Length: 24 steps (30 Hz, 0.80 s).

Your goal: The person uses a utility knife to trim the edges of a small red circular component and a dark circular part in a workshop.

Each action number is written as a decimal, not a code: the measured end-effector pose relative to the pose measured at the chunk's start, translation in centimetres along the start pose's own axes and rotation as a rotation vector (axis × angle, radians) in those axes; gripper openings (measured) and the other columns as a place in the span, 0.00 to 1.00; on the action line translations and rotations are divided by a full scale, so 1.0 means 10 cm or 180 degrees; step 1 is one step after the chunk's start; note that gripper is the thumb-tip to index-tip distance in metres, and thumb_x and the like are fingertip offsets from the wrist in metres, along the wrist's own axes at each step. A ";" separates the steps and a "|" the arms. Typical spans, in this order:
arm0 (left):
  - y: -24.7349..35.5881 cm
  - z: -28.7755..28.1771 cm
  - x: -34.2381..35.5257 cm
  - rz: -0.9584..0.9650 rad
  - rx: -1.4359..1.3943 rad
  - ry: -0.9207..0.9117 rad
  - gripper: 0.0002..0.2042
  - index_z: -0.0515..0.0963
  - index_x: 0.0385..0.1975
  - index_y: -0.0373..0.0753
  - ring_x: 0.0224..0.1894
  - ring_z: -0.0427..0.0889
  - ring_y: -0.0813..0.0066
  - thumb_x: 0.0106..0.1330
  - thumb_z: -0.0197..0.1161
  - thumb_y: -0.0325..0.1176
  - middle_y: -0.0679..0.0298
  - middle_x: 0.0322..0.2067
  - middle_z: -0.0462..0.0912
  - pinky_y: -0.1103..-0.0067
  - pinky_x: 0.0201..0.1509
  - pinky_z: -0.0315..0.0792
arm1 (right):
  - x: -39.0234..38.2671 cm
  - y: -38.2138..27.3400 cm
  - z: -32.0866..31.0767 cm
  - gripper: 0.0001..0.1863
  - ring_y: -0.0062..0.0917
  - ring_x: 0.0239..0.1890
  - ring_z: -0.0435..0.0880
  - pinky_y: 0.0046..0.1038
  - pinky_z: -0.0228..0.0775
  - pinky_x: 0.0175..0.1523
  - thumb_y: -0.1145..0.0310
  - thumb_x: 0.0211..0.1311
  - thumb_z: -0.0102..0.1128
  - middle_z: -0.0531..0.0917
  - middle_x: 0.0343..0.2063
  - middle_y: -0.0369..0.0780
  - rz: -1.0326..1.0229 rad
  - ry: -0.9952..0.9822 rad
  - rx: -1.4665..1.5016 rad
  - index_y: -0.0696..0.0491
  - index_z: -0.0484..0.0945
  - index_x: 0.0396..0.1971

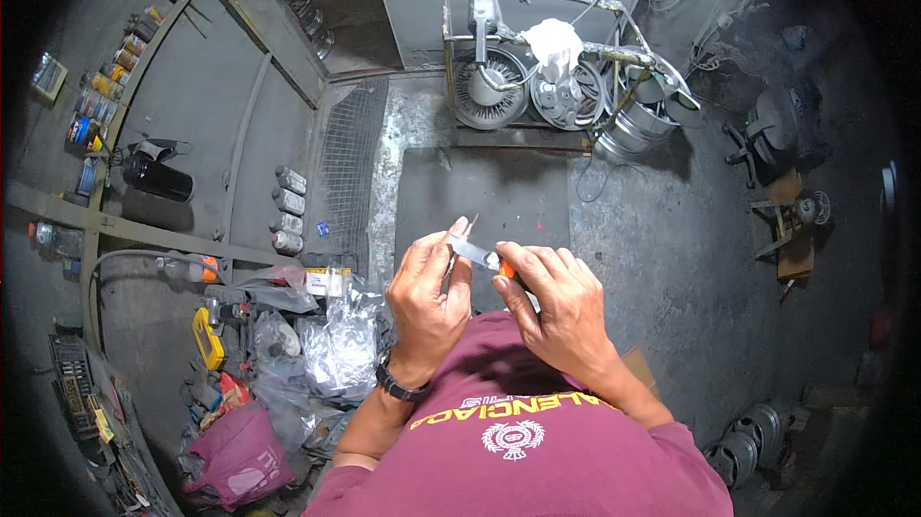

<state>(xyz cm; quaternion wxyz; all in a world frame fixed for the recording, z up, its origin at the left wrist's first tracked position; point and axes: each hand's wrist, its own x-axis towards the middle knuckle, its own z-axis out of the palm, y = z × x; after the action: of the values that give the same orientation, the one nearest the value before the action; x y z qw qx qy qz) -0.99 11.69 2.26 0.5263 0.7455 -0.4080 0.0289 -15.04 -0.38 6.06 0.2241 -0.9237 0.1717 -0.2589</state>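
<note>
Both my hands are raised together in front of my chest. My right hand (pixel 564 311) is closed, pinching a small tool with an orange end (pixel 506 269). From it a flat, pale metal piece (pixel 472 251), like a blade, reaches across to the fingers of my left hand (pixel 427 292). That hand is closed too, thumb and fingers pinched together beside the metal piece. A thin, dark, pointed bit (pixel 474 222) sticks up at its fingertips; the rest of it is hidden. A dark watch (pixel 395 381) is on my left wrist.
Ahead, a pipe-frame rack (pixel 446 33) carries wheel rims (pixel 489 90) and a white cloth (pixel 554 45). Several grey bottles (pixel 289 202) line the left side. Plastic bags (pixel 345 340) and a maroon bag (pixel 240 455) lie lower left. More rims (pixel 748 445) sit lower right.
</note>
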 end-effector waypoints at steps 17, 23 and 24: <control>0.02 0.05 0.03 0.0002 0.0022 0.0034 0.21 0.86 0.59 0.37 0.46 0.89 0.54 0.66 0.69 0.19 0.54 0.46 0.88 0.65 0.50 0.82 | -0.02 -0.02 -0.05 0.19 0.31 0.38 0.83 0.36 0.73 0.42 0.59 0.71 0.70 0.87 0.41 0.35 0.0040 -0.0014 -0.0004 0.48 0.83 0.59; 0.02 0.07 0.00 0.0069 0.0041 0.0016 0.21 0.87 0.59 0.37 0.46 0.89 0.55 0.65 0.70 0.20 0.55 0.47 0.88 0.65 0.50 0.82 | -0.03 0.01 -0.04 0.20 0.31 0.38 0.83 0.36 0.72 0.42 0.59 0.72 0.70 0.86 0.41 0.35 0.0021 0.0028 -0.0076 0.47 0.83 0.59; 0.02 0.07 -0.01 0.0109 0.0095 0.0000 0.21 0.87 0.59 0.37 0.47 0.89 0.55 0.65 0.70 0.20 0.56 0.47 0.88 0.66 0.50 0.82 | -0.02 0.01 -0.04 0.19 0.31 0.38 0.83 0.36 0.72 0.42 0.59 0.72 0.70 0.86 0.41 0.35 0.0020 0.0022 -0.0072 0.47 0.83 0.59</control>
<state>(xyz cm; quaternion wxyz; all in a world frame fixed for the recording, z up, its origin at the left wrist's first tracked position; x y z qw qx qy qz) -1.44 11.16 2.13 0.5145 0.7462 -0.4202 0.0440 -15.47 -0.49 6.19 0.2138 -0.9248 0.1782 -0.2595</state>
